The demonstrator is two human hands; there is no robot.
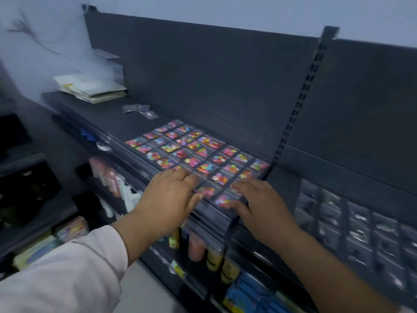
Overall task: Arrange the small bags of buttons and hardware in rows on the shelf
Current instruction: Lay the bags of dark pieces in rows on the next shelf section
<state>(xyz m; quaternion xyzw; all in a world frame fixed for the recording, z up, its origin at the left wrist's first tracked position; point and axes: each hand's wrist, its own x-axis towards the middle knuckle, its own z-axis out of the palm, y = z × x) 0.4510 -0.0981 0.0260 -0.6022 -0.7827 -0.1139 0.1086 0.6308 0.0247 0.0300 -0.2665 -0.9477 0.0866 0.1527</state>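
Pressing on small clear bags of coloured buttons [220, 159], left hand [167, 199], right hand [259, 199], both laid flat, gripping nothing, nearest bags hidden beneath, all motion-blurred

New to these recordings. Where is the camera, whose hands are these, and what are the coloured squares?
No machine here: a person works with bare hands, and the one picture comes from a camera worn on their head, looking forward and down. The left hand and right hand both rest, fingers fairly flat, on the near edge of a grid of small clear bags of coloured buttons, laid in rows on a dark shelf. Neither seems to grip anything, though the picture is blurred. Further back lie a few loose bags and a pale stack of papers. To the right, more rows of bags with grey contents, probably hardware.
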